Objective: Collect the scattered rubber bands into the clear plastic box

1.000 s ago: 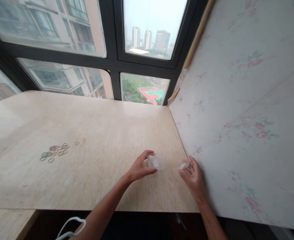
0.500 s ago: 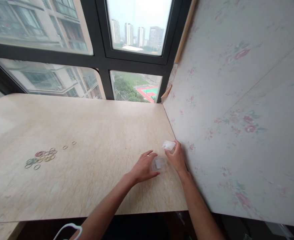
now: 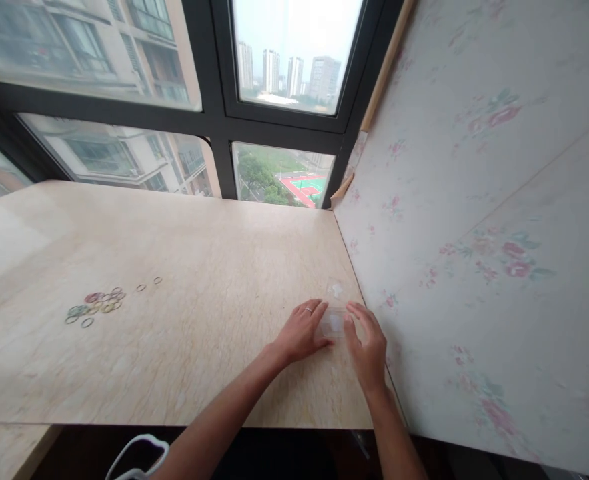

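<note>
A small clear plastic box (image 3: pixel 333 325) rests on the pale marble-look sill between my two hands. From its left, my left hand (image 3: pixel 301 331) grips it, with a ring on one finger. My right hand (image 3: pixel 368 343) closes on the right side of the same box, thumb and fingertips at its edge. Just behind the box, a flat clear piece (image 3: pixel 337 289) with a whitish patch lies on the sill, touched by neither hand. It looks like a lid, though its outline is faint. The contents of the box are too faint to make out.
Several thin coloured rings (image 3: pixel 97 307) lie in a loose cluster on the left of the marble-look sill (image 3: pixel 199 267). A floral-papered wall (image 3: pixel 474 200) rises close beside my right hand. Dark-framed windows (image 3: pixel 219 120) stand at the back. A white loop (image 3: pixel 139 453) shows below the front edge.
My right hand has let go of the flat clear piece, leaving it behind the box, and has come down onto the box's right side. My left hand stays at the box. The view has shifted slightly.
</note>
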The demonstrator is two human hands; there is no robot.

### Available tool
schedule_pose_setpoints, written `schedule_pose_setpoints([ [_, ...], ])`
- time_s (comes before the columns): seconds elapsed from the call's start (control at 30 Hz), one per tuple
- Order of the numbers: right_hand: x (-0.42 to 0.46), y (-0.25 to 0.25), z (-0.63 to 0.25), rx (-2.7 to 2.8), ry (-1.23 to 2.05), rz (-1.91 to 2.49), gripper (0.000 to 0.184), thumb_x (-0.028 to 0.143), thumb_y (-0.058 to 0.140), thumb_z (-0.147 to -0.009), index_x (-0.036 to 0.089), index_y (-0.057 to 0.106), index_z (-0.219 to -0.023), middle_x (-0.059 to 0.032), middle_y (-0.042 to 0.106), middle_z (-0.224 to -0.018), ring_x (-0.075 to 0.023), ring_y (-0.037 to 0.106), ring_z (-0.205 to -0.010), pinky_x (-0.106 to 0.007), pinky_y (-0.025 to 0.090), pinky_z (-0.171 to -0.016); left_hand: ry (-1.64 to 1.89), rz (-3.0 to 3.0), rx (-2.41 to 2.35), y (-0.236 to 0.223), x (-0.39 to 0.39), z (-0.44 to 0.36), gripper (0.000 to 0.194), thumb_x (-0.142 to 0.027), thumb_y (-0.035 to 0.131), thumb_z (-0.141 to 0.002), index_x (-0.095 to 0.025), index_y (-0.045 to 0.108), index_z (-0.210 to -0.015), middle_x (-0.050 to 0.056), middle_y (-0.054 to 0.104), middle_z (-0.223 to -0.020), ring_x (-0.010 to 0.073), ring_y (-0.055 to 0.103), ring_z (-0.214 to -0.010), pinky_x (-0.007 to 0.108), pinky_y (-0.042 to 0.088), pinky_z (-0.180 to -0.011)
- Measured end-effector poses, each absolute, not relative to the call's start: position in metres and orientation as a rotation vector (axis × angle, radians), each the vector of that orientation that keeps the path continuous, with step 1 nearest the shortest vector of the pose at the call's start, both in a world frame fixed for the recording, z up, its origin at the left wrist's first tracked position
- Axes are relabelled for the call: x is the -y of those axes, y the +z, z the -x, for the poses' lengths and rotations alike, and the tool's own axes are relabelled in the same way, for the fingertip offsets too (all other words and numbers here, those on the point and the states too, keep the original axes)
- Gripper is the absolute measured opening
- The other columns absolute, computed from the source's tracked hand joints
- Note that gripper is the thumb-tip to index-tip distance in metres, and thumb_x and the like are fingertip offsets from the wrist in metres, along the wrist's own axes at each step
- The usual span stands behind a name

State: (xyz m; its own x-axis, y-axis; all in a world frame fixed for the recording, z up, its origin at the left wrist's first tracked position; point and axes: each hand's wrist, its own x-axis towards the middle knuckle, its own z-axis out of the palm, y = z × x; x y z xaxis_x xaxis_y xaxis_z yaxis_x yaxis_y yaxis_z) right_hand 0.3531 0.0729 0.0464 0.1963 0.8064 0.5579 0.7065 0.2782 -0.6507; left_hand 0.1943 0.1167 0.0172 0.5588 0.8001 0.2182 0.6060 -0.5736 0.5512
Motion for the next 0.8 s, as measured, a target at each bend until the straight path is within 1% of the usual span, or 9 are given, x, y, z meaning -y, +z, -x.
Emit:
schedule_pose_setpoints([
  [0.07, -0.050, 0.042, -0.341, 1.561, 0.219, 1.398, 0.022, 0.029, 0.048, -0.091, 0.018, 0.066, -0.099, -0.0098, 0.067, -0.102, -0.0211, 0.061, -0.099, -0.040, 0.049, -0.090, 0.694, -2.366, -1.209, 0.014, -0.117, -0.169, 0.072, -0.051, 0.061, -0.081, -0.019, 0.034, -0.139, 0.016, 0.042, -0.143, 0.0272, 0.039, -0.132, 0.043, 0.036, -0.107],
  [0.13, -0.033, 0.032, -0.330, 1.614, 0.343, 1.354, 0.021, 0.029, 0.048, -0.092, 0.018, 0.066, -0.095, -0.0092, 0.068, -0.096, -0.0206, 0.063, -0.093, -0.036, 0.052, -0.084, 0.746, -2.347, -1.381, 0.011, -0.124, -0.129, 0.063, -0.049, 0.055, -0.085, -0.017, 0.037, -0.137, 0.016, 0.044, -0.141, 0.0254, 0.042, -0.130, 0.041, 0.037, -0.107],
  [0.23, -0.019, 0.018, -0.319, 1.768, 0.538, 1.275, 0.022, 0.029, 0.046, -0.093, 0.019, 0.065, -0.087, -0.0071, 0.067, -0.085, -0.0184, 0.064, -0.081, -0.029, 0.053, -0.072, 0.777, -2.282, -1.791, 0.015, -0.142, -0.039, 0.053, -0.041, 0.051, -0.088, -0.014, 0.043, -0.132, 0.017, 0.049, -0.136, 0.0259, 0.045, -0.128, 0.041, 0.037, -0.106],
  [0.3, -0.017, 0.014, -0.316, 1.863, 0.624, 1.217, 0.024, 0.029, 0.047, -0.093, 0.019, 0.064, -0.081, -0.0054, 0.066, -0.078, -0.0169, 0.064, -0.074, -0.025, 0.051, -0.067, 0.777, -2.126, -2.200, 0.022, -0.148, 0.032, 0.050, -0.037, 0.049, -0.088, -0.009, 0.045, -0.129, 0.020, 0.051, -0.133, 0.0282, 0.044, -0.128, 0.041, 0.035, -0.106],
  [0.4, -0.019, 0.013, -0.315, 1.900, 0.657, 1.191, 0.027, 0.033, 0.047, -0.093, 0.020, 0.063, -0.075, -0.0041, 0.065, -0.073, -0.0156, 0.063, -0.068, -0.022, 0.050, -0.063, 0.642, -1.587, -2.834, 0.031, -0.138, 0.126, 0.059, -0.043, 0.046, -0.088, -0.001, 0.043, -0.129, 0.028, 0.047, -0.134, 0.0359, 0.039, -0.130, 0.048, 0.032, -0.105],
  [0.47, -0.022, 0.012, -0.317, 1.905, 0.663, 1.199, 0.028, 0.035, 0.048, -0.092, 0.020, 0.063, -0.074, -0.0034, 0.065, -0.071, -0.0149, 0.063, -0.065, -0.020, 0.050, -0.061, 0.468, -1.304, -2.968, 0.031, -0.124, 0.166, 0.072, -0.054, 0.044, -0.086, 0.003, 0.042, -0.130, 0.032, 0.043, -0.135, 0.0403, 0.034, -0.132, 0.051, 0.030, -0.104],
  [0.57, -0.025, 0.008, -0.321, 1.925, 0.681, 1.215, 0.028, 0.038, 0.050, -0.090, 0.020, 0.065, -0.074, -0.0031, 0.066, -0.072, -0.0143, 0.064, -0.065, -0.017, 0.050, -0.061, 0.282, -1.201, -2.906, 0.021, -0.111, 0.184, 0.084, -0.066, 0.035, -0.085, 0.003, 0.041, -0.132, 0.032, 0.036, -0.141, 0.0415, 0.027, -0.135, 0.051, 0.024, -0.107],
  [0.67, -0.027, 0.006, -0.323, 1.914, 0.701, 1.235, 0.031, 0.042, 0.052, -0.088, 0.019, 0.067, -0.074, -0.0037, 0.068, -0.073, -0.0148, 0.065, -0.066, -0.016, 0.051, -0.062, 0.296, -1.336, -2.829, 0.011, -0.119, 0.169, 0.087, -0.068, 0.028, -0.086, 0.003, 0.037, -0.136, 0.029, 0.035, -0.144, 0.0379, 0.025, -0.138, 0.047, 0.018, -0.111],
  [0.8, -0.025, 0.012, -0.318, 1.862, 0.747, 1.275, 0.036, 0.048, 0.052, -0.086, 0.020, 0.068, -0.071, -0.0032, 0.068, -0.069, -0.0150, 0.064, -0.062, -0.016, 0.051, -0.060, 0.393, -1.628, -2.648, 0.003, -0.149, 0.140, 0.088, -0.068, 0.031, -0.085, 0.001, 0.033, -0.139, 0.027, 0.031, -0.147, 0.0354, 0.021, -0.140, 0.045, 0.018, -0.111],
])
